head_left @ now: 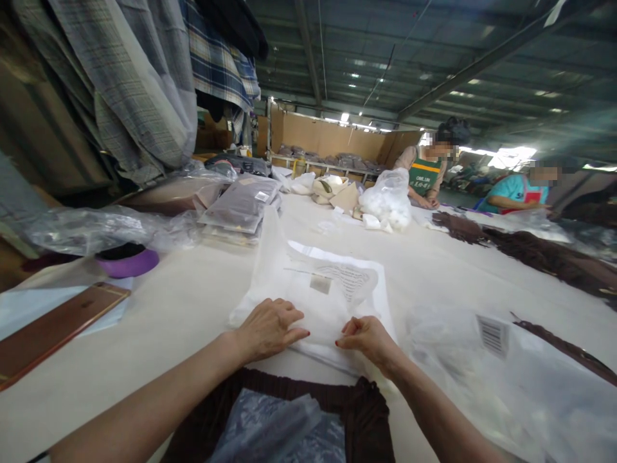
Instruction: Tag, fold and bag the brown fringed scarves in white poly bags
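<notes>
A stack of clear plastic bags point(332, 283) with printed white panels lies flat on the white table point(183, 302) in front of me. My left hand point(267, 328) rests palm down on the stack's near left corner, fingers spread. My right hand point(364, 337) pinches the near edge of the top bag with curled fingers. A dark brown gathered garment point(359, 402) with a plastic bag over it lies at the table's near edge, between my forearms.
A rose-gold phone point(58, 325) lies at the left, a purple round object point(128, 260) behind it. Packed bags point(243, 202) are stacked further back. Brown garments point(540, 254) stretch along the right. A barcode-labelled bag point(494, 334) lies at right. Two people work at the far end. Shirts hang upper left.
</notes>
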Tool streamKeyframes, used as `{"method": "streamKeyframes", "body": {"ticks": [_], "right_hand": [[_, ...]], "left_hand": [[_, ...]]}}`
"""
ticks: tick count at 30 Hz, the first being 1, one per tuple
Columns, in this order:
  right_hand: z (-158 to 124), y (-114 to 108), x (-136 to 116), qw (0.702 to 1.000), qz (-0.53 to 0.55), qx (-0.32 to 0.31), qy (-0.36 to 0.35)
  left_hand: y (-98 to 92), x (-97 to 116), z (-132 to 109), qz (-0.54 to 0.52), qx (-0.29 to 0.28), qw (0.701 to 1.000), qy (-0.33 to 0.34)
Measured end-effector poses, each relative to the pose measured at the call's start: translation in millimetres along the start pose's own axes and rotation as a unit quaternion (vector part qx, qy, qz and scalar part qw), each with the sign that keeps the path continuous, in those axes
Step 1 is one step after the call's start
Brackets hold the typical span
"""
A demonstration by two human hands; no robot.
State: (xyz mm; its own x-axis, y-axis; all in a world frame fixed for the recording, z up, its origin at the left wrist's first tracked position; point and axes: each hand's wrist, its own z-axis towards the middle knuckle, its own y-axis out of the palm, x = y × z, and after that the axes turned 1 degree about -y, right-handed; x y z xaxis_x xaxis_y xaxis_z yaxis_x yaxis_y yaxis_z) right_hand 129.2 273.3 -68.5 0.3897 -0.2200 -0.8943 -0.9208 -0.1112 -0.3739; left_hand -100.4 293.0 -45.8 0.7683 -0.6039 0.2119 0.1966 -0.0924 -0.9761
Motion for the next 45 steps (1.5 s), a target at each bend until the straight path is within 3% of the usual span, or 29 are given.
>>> {"method": "streamKeyframes", "body": {"ticks": [8,19,27,35,38,40,45], "right_hand": [[-7.1,-11.5,-12.0,0.993,0.099,-0.053,-0.019],[-8.3,0.0,-5.6,0.995,0.024,0.054,-0.077],[-19.1,-5.4,-8.1,0.982,-0.040,0.113,-0.145],[-27.8,-5.2,-9.9,0.959,-0.116,0.172,-0.196],[-29.7,-7.1,-5.0,0.942,-0.163,0.194,-0.220],[-31.7,-9.7,-0.8,0.925,-0.211,0.201,-0.243],[-40.7,-15.8,4.9,0.845,-0.382,0.161,-0.337]], "left_hand": [[-0.3,17.4,22.1,-0.041,-0.043,0.997,-0.043],[-13.3,50.9,43.8,-0.040,-0.068,0.991,-0.112],[-33.3,37.4,41.3,-0.048,-0.130,0.980,-0.144],[-40.6,31.1,13.9,0.003,-0.191,0.974,-0.119],[-38.3,29.4,-2.0,0.047,-0.171,0.978,-0.110],[-38.2,25.2,-11.4,0.082,-0.128,0.982,-0.114],[-49.2,12.9,-24.0,0.144,-0.025,0.980,-0.139]]}}
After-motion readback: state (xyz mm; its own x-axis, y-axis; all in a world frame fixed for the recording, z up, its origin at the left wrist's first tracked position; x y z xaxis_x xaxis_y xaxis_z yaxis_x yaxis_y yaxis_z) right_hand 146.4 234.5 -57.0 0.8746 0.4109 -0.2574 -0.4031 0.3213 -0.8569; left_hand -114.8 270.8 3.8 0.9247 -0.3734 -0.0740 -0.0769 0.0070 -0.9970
